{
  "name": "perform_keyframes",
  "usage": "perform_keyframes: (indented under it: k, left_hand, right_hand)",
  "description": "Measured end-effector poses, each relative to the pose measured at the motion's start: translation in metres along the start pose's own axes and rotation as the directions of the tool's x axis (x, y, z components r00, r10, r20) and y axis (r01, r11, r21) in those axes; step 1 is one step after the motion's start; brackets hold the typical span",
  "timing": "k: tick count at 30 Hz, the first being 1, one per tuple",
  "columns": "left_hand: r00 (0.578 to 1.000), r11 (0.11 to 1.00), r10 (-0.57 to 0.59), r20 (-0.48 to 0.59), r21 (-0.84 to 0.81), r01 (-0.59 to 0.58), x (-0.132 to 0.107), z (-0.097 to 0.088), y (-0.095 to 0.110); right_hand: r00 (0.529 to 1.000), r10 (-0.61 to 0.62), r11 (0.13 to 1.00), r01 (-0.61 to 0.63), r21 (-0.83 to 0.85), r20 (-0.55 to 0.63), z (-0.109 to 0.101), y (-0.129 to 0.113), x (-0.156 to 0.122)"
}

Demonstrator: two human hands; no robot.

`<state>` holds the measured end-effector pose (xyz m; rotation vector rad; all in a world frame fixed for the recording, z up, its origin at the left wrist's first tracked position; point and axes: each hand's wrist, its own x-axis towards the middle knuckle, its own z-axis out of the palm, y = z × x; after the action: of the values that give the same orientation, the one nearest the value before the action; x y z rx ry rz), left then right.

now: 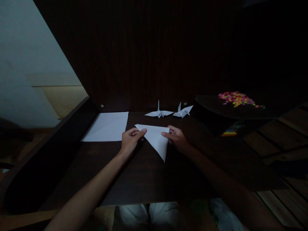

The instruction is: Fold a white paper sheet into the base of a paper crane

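A white paper folded into a triangle (157, 138) lies on the dark wooden desk (134, 179), its tip pointing towards me. My left hand (130, 140) pinches the triangle's left corner with thumb and fingers. My right hand (176, 137) presses on its right corner, fingers closed on the paper edge. Both forearms reach in from below.
A flat white sheet (107, 126) lies to the left of the hands. Two folded white paper cranes (158, 113) (183, 111) stand at the back of the desk. On the right a dark tray (216, 110) holds a pile of small colourful pieces (235, 98).
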<state>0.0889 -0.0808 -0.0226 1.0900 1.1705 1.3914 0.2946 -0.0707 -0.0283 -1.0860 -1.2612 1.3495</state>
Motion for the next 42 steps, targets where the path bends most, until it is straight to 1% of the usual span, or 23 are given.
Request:
perform_keyframes:
  k: [3,5,7,12,16,24,33,37,42]
  left_hand:
    - [0.999,0.999,0.038,-0.006,0.028,-0.038,-0.005,0.001,0.001]
    - [0.998,0.997,0.061,0.013,0.056,-0.062,-0.005,0.000,0.000]
    - [0.996,0.992,0.080,0.038,0.093,-0.083,-0.005,-0.001,-0.002]
    - [0.992,0.982,0.106,0.061,0.152,-0.114,-0.009,0.000,-0.006]
    - [0.989,0.976,0.126,0.073,0.167,-0.137,-0.012,0.001,-0.005]
    - [0.985,0.972,0.138,0.100,0.179,-0.155,-0.013,0.001,-0.004]
    - [0.988,0.971,0.133,0.081,0.188,-0.147,-0.015,0.002,-0.001]
    - [0.987,0.971,0.140,0.083,0.182,-0.153,-0.015,0.002,0.003]
    - [0.983,0.971,0.184,0.025,0.150,-0.186,-0.014,0.002,0.009]
  right_hand:
    - [0.999,0.042,0.999,-0.042,0.009,0.024,0.002,-0.001,-0.003]
    - [0.996,0.082,0.996,-0.083,0.017,0.026,0.003,-0.001,-0.004]
    - [0.995,0.099,0.995,-0.099,0.010,0.025,0.004,-0.001,-0.004]
    - [0.998,0.053,0.997,-0.054,-0.059,-0.020,0.005,0.001,-0.005]
    - [0.997,0.051,0.997,-0.055,-0.063,-0.057,0.007,0.000,-0.005]
    - [0.996,0.043,0.996,-0.049,-0.075,-0.078,0.006,-0.001,-0.006]
    - [0.996,0.027,0.997,-0.034,-0.073,-0.090,0.007,-0.002,-0.006]
    - [0.997,0.008,0.996,-0.015,-0.085,-0.074,0.006,-0.003,-0.007]
    - [0.999,-0.012,0.996,0.008,-0.088,-0.048,0.004,-0.002,-0.007]
